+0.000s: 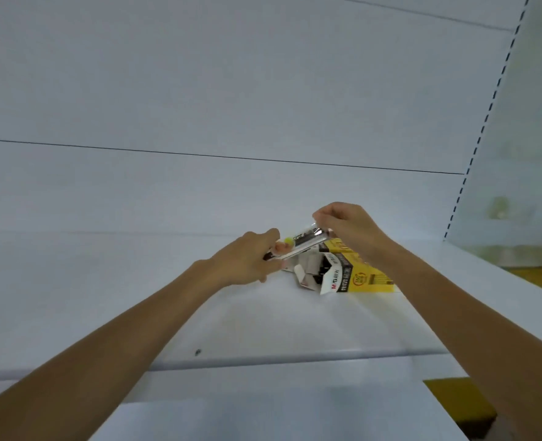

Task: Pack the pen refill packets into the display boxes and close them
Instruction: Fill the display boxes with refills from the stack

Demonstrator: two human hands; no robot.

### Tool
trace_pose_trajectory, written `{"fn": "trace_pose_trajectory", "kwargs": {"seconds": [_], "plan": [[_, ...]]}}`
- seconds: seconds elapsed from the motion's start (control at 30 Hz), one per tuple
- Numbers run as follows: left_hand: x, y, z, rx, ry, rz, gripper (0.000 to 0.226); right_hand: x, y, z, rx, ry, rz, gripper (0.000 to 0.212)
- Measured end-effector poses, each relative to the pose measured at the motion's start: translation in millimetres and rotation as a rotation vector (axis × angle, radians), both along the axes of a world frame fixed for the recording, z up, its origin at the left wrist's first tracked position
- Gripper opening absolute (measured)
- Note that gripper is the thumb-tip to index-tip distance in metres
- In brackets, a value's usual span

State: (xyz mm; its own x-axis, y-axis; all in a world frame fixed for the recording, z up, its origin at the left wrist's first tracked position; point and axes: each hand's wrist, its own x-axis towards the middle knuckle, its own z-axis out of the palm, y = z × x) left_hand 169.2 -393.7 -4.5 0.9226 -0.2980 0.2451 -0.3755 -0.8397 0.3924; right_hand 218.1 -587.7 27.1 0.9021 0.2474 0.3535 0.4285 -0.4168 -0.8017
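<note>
The left hand (247, 261) has its fingers curled round the lower end of a clear pen refill packet (306, 241), and the right hand (350, 229) pinches the packet's upper end from above, so both hands are clamped on the 1 packet and it hangs between them, clear of the shelf (263, 319). The packet's long axis slopes up from the left hand to the right hand. It sits just above and slightly left of the yellow display box (358, 276), which lies on its side on the shelf. The box's open mouth faces left toward the left hand, with a white flap (304, 275) splayed out in front of it and dark contents showing inside. The box's own length runs away to the right, under the right forearm. The right hand is the nearer of the 2 to the box, hovering over its open end; the left hand is left of the mouth, just beyond the flap. By my reading, the packet must tip down to match the box's length and slide in rightward, right-hand end first. The splayed flap could snag it. Behind the box rises a pale back panel (199, 90), and far right of it a slotted upright (485, 122).
</note>
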Motion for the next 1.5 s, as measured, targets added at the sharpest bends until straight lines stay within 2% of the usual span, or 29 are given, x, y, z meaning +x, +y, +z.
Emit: {"fn": "trace_pose_trajectory", "kwargs": {"seconds": [0.13, 0.2, 0.27, 0.4, 0.53, 0.7, 0.9, 1.1, 1.27, 1.5], "plan": [[-1, -19, -7, 0.269, -0.099, 0.154, 0.034, 16, -83, -8, -0.248, -0.267, -0.381, 0.018], [-4, -26, -8, 0.313, -0.129, 0.229, 0.035, 27, -120, -23, -0.321, -0.278, -0.53, 0.021], [-6, -30, -6, 0.356, -0.186, 0.275, 0.032, 33, -141, -43, -0.357, -0.205, -0.591, 0.026], [-9, -29, -8, 0.383, -0.298, 0.335, 0.023, 35, -146, -67, -0.281, -0.068, -0.501, 0.03], [-13, -27, -12, 0.418, -0.185, 0.325, 0.022, 37, -147, -70, -0.11, -0.036, -0.48, 0.031], [-16, -27, -16, 0.427, -0.069, 0.285, 0.032, 41, -148, -71, -0.13, -0.039, -0.479, 0.034], [4, -41, -26, 0.521, -0.272, 0.407, 0.029, 43, -148, -72, -0.122, -0.005, -0.471, 0.031], [12, -43, -27, 0.413, -0.178, 0.276, 0.029, 44, -150, -73, -0.091, -0.009, -0.418, 0.029], [17, -63, -28, 0.361, -0.267, 0.249, 0.031, 46, -150, -72, -0.067, -0.001, -0.32, 0.023], [16, -72, -23, 0.366, -0.248, 0.273, 0.032, 45, -146, -74, -0.197, -0.057, -0.276, 0.046]]}}
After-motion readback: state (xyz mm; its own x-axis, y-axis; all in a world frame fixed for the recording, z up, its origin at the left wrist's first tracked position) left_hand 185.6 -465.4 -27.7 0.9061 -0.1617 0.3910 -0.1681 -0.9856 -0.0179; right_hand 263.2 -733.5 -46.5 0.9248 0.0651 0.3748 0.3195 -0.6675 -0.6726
